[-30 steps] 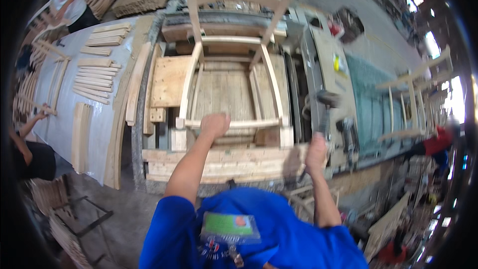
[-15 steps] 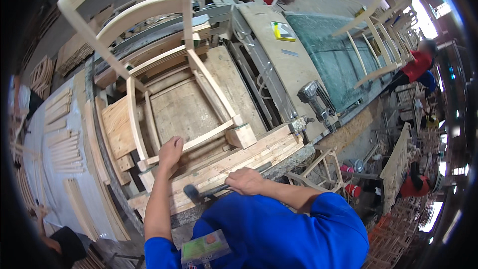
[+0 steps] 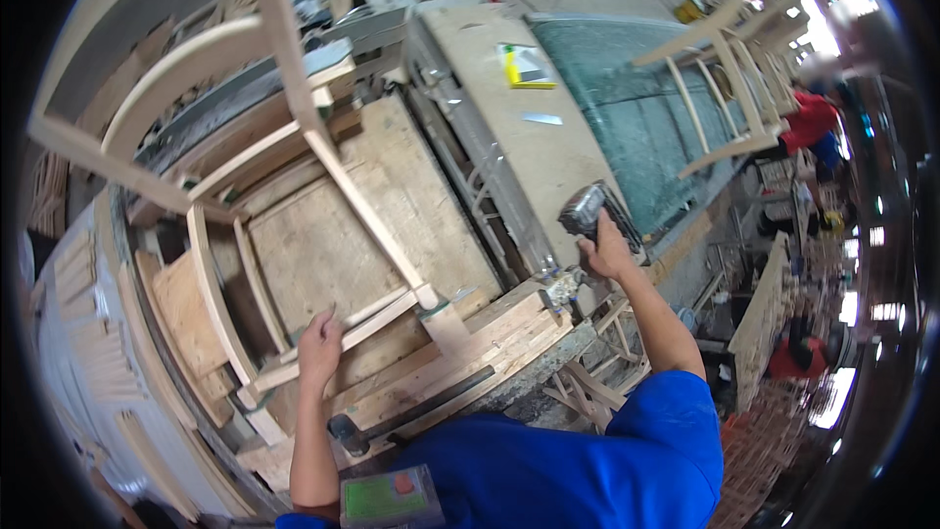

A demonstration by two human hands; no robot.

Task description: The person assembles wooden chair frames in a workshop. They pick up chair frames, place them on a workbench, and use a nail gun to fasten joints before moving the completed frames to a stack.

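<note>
A pale wooden chair frame (image 3: 367, 206) with a curved back stands on the bench in front of me. My left hand (image 3: 320, 351) is closed around its near front rail (image 3: 377, 318), close to the left corner. Further right, my right hand (image 3: 609, 250) is wrapped around the handle of a black and grey nail gun (image 3: 586, 208), which rests on the board beside the bench. A black-headed hammer (image 3: 349, 434) lies along the bench's near edge, by my body, out of both hands.
A wooden block (image 3: 446, 325) supports the chair's near right corner. To the left, a table (image 3: 73, 353) carries several wood strips. A yellow-edged pad (image 3: 527, 67) lies on the board (image 3: 480, 49), and another chair frame (image 3: 729, 69) stands on the green surface (image 3: 597, 108). People work at far right.
My right hand has left the hammer at the near edge and reached right to the nail gun. My left hand stays on the chair rail. The view has shifted, moving the chair leftward.
</note>
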